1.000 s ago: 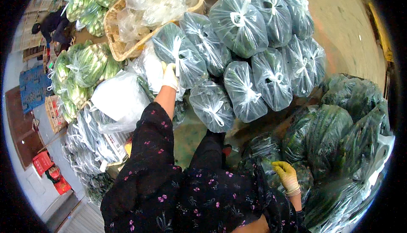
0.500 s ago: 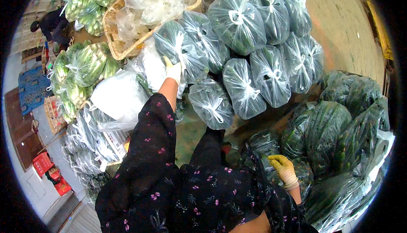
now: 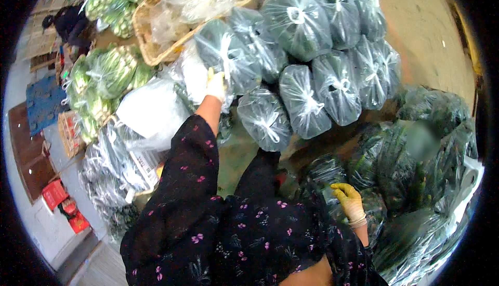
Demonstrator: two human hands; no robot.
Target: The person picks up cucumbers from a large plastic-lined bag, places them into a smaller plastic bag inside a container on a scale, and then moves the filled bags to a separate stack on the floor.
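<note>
My left hand (image 3: 215, 86), in a pale glove with yellowish fingertips, lies against the left side of a tied clear plastic bag (image 3: 244, 70) of dark green produce. Its visible fingers point up and stand apart. A crumpled white plastic bag (image 3: 193, 75) is just left of it. Low on the right hangs my right hand (image 3: 349, 202), gloved in yellow and white, fingers loosely bent and nothing visible in them. Near it lie dark plastic-wrapped bundles (image 3: 325, 171). Several more knotted bags (image 3: 304, 104) stand in rows ahead of me.
A wicker basket (image 3: 143, 34) holding clear plastic bags sits at the far left of the rows. Bagged pale-stemmed greens (image 3: 106, 78) and a white plastic sheet (image 3: 150, 112) lie to the left. Large bags of long green vegetables (image 3: 390, 156) fill the right. Another person (image 3: 71, 26) bends at upper left.
The whole view has shifted slightly, with the bags sitting a little higher and further right. My left hand stays by the same bag, and my right hand has barely moved.
</note>
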